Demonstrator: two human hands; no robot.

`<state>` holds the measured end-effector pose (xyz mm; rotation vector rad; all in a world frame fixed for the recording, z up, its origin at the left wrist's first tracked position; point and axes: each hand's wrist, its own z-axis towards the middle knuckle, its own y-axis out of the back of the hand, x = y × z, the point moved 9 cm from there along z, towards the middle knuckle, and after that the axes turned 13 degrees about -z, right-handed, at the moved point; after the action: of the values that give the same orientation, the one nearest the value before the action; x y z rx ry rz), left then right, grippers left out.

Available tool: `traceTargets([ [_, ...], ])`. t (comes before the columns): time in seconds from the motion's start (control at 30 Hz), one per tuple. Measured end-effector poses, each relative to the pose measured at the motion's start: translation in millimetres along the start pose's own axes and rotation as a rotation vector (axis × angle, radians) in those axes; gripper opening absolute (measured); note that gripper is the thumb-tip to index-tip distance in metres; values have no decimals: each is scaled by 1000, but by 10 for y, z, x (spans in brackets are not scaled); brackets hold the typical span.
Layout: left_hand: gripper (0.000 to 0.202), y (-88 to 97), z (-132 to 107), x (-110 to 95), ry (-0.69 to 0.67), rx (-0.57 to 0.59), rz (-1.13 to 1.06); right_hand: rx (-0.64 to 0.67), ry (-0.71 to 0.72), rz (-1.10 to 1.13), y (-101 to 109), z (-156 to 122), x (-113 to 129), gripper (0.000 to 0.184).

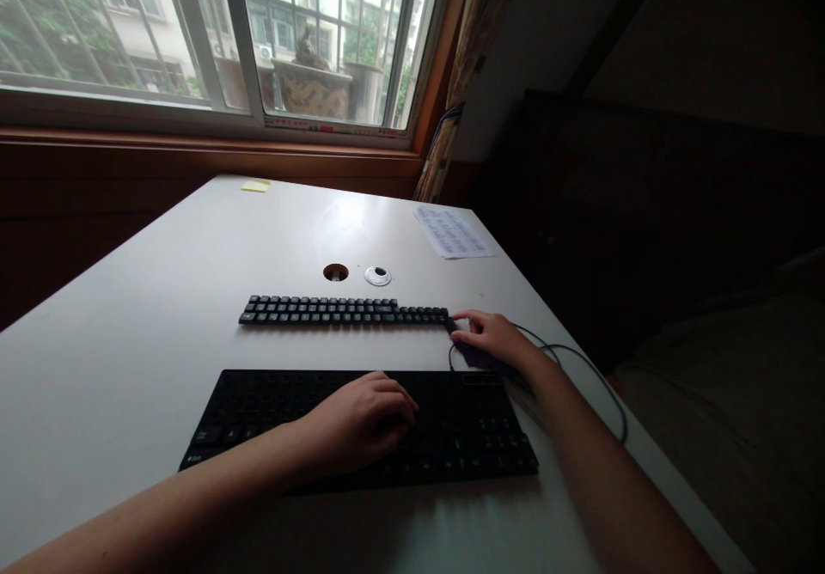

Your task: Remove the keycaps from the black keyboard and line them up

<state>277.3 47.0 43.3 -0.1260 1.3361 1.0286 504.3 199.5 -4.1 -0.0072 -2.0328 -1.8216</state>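
A black keyboard (271, 398) lies on the white table, its cable leaving at the back right. My left hand (374, 411) is over its middle, fingers curled downward; anything inside them is hidden. Behind the keyboard, loose black keycaps (322, 310) stand in two long rows, close together. At the right end of these rows is my right hand (493, 333), with the index finger and thumb around a dark keycap (450, 326). Below that hand, a purple cloth-like piece (473, 356) shows, partly covered by the palm.
Farther back on the table (129, 299) are a round cable hole (336, 273), its silver cover (378, 276), printed papers (456, 232) and a yellow sticky note (256, 186). A black cable (599, 376) loops along the right edge. Beyond stands a barred window (309, 41).
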Motion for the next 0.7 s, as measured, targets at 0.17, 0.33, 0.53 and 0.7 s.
traceTargets([
  [0.17, 16, 1, 3, -10, 9, 4, 2, -2, -8, 7, 17, -7, 17, 48],
  [0.33, 17, -6, 6, -4, 8, 9, 1, -5, -1, -12, 16, -4, 15, 48],
  [0.53, 16, 1, 7, 6, 5, 5, 2, -11, 10, -12, 8, -4, 11, 49],
  [0.7, 17, -2, 2, -4, 11, 8, 4, -6, -9, -7, -2, -3, 3, 49],
])
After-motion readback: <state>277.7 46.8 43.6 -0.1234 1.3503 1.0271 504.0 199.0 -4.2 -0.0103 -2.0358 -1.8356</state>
